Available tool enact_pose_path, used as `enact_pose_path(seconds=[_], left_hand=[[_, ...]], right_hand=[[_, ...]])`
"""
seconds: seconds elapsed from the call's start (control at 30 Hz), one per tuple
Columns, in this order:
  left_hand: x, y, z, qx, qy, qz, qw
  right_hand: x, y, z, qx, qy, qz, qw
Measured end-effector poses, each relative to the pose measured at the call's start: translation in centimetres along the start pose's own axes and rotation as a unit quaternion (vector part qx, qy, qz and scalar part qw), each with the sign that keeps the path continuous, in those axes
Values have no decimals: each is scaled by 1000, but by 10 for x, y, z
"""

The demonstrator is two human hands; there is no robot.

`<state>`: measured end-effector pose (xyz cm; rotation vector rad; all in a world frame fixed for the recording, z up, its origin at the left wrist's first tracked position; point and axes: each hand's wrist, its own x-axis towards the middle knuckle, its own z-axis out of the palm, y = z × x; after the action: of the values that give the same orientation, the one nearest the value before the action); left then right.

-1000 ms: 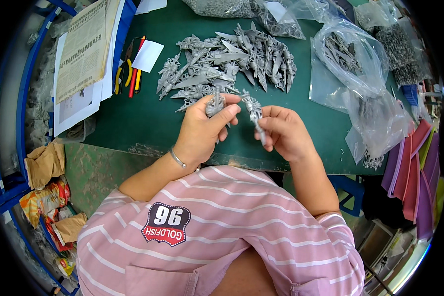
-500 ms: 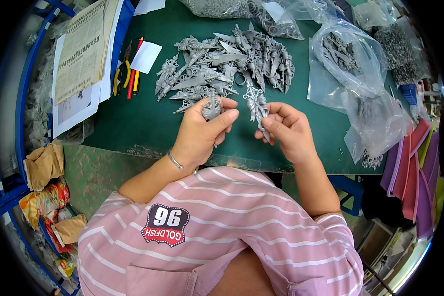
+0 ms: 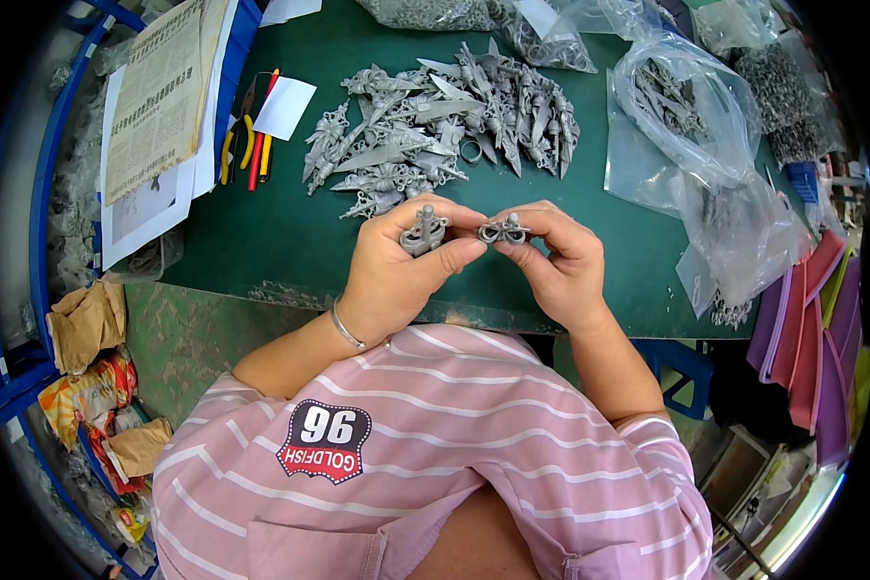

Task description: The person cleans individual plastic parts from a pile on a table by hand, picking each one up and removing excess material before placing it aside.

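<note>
Both of my hands are raised in front of the near table edge, with their fingertips almost meeting. My left hand is closed around an ornate grey metal dagger-shaped piece, whose knobbed, looped end sticks up. Between the thumb and fingers of my right hand is a second grey metal dagger-shaped piece, seen end-on with its curled loops towards me. Left fingertips touch or nearly touch this second piece; I cannot tell which. Just beyond lies a heap of similar grey dagger-shaped pieces, blades and handles jumbled together.
A grey ring lies against the heap. Yellow-handled pliers, a red pen and a white paper slip are left of it. Clear plastic bags of metal parts cover the right side. Newspaper lies far left.
My right hand has moved left and turned its piece from lengthwise to end-on, bringing it close to my left hand. My left hand has tilted slightly, its piece now end-up.
</note>
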<state>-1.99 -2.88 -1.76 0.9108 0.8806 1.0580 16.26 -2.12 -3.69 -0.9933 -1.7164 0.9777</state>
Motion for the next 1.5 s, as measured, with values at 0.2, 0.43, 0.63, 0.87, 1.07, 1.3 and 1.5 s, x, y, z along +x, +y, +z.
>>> enact_pose_path(seconds=[0.2,0.43,0.63,0.87,1.07,1.3,1.5], left_hand=[[0,-1,-4,-41,19,-63,997],[8,-8,-9,-166,60,-146,973],[10,-7,-8,-236,65,-143,959],[-1,-18,-36,-324,35,-162,931],[-8,-8,-43,-323,106,-133,931],[-7,-3,-54,-222,137,-82,962],[-3,-5,-47,-182,114,-113,970]], right_hand=[[-4,-3,2,32,-14,68,997],[5,-16,-15,438,-99,356,819],[2,-14,-3,288,-59,279,914],[34,-16,21,-175,25,-50,983],[81,19,52,-293,10,-176,940],[68,29,31,-255,-7,-88,963],[53,5,-8,-174,-18,-4,985]])
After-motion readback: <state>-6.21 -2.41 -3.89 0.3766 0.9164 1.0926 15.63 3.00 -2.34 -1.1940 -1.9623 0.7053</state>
